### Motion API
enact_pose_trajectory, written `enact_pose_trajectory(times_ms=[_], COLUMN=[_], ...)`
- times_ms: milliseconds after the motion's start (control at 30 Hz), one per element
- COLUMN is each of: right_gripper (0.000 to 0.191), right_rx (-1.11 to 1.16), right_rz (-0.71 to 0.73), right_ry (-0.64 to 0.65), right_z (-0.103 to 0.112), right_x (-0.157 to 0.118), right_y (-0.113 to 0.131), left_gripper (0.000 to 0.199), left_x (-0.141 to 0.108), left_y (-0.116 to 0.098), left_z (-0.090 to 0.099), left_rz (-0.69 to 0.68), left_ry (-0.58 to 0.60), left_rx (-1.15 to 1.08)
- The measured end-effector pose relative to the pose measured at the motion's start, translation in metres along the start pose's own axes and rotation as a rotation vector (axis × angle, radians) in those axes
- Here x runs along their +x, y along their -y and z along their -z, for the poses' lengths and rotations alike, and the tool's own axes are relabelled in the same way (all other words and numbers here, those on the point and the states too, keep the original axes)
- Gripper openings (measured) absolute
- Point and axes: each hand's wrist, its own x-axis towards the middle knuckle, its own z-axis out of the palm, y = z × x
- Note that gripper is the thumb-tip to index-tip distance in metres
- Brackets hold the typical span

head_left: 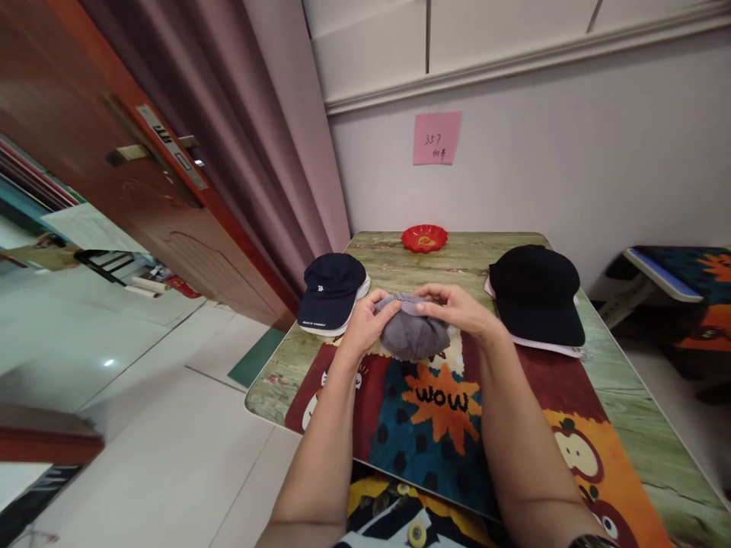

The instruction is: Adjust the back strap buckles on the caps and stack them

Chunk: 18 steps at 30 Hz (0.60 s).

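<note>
On the near side, a printed mat (394, 426) reaches the table's (491, 245) near edge. Over its far part, the left hand (365, 320) and right hand (460, 306) pinch a gray cap (414, 339), its strap facing far, crown toward the person, longer axis left to right; where the bill points cannot be told. A navy cap (334, 278) left and black cap (537, 281) right leave little sideways room; more lies near, and far toward a red dish (424, 240).
</note>
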Motion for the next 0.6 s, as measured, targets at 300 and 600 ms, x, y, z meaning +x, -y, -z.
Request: enact_pose_trajectory(times_ms=[300,600], right_gripper=[0.042,0.048], right_rx=[0.086,0.546], right_rz=[-0.097,0.029], right_ry=[0.110,-0.267], right_z=[0.015,-0.002], right_x=[-0.007,-0.009], right_y=[-0.009,0.012], left_gripper=[0.043,0.067], left_x=[0.002,-0.015], left_y=[0.004,-0.025], left_z=[-0.004,0.006], left_rz=[0.097,0.127], left_ry=[-0.110,0.038], left_rx=[-0.405,-0.637])
